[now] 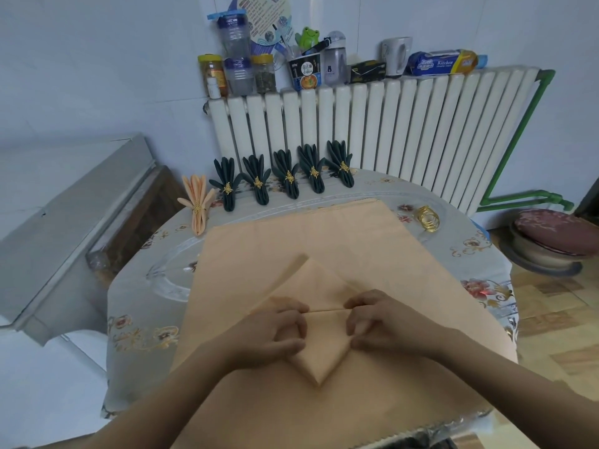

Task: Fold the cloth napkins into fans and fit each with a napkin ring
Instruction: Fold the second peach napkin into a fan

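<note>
two hands are working a folded peach cloth napkin (319,325) lying on a stack of flat peach napkins (324,234) at the near side of the floral-clothed table (479,254). the left hand (275,328) and right hand (382,322) are each pinching a pleat ridge with curled fingers. five dark green ringed fan napkins (285,176) are standing along the far edge, one peach fan napkin (197,202) is lying beside them, and gold wire napkin rings (428,218) are sitting at the right.

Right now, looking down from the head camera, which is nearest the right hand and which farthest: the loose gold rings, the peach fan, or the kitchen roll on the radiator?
1. Gold rings, on the table, right of the right hand.
2. Peach fan, far left edge of the table.
3. Kitchen roll, on the radiator top, by the wall.
</note>
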{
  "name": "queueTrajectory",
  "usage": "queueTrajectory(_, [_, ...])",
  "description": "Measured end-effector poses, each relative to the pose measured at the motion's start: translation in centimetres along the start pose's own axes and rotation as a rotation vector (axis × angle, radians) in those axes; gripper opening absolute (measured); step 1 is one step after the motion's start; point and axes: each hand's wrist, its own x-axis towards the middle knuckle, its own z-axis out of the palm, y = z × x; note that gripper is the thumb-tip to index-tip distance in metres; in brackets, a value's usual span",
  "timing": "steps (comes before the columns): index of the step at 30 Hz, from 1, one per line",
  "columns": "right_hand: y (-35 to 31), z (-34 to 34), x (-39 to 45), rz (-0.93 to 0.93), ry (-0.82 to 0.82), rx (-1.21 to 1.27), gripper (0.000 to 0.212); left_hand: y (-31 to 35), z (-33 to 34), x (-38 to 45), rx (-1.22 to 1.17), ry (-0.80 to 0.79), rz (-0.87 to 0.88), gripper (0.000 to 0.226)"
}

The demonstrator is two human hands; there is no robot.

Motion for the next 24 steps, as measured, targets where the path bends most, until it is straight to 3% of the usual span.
queueTrajectory(6, [-0.6, 1.6, 0.3, -0.060, 0.253, -0.151, 0.034, 1.0, -0.8, -0.1, 0.130, -0.123, -0.080, 0.063])
queueTrajectory(9, [-0.7, 2.0, 0.6, -0.031, 0.313, -0.157, 0.037, 1.9, 0.5, 0.2, 0.234, 0.049, -0.059, 0.065])
queueTrajectory(12, [-0.7, 1.9, 0.5, 0.014, 0.326, -0.077, 0.036, 2.5, 1.7, 0.4, 0.133, 0.220, -0.097, 0.079])
queueTrajectory(15, [-0.4, 1.6, 0.2, 0.070, 0.352, 0.083, 0.027, 2.5, 1.9, 0.4, -0.033, 0.384, -0.212, 0.060])
queueTrajectory(19, [-0.3, 1.7, 0.2, 0.162, 0.452, 0.189, 0.005, 2.3, 2.4, 0.8, -0.031, 0.469, -0.304, 0.052])
queueTrajectory(24, [-0.5, 1.4, 0.0, 0.255, 0.454, 0.184, 0.009, 2.0, 3.6, 1.1, 0.023, 0.602, -0.272, 0.024])
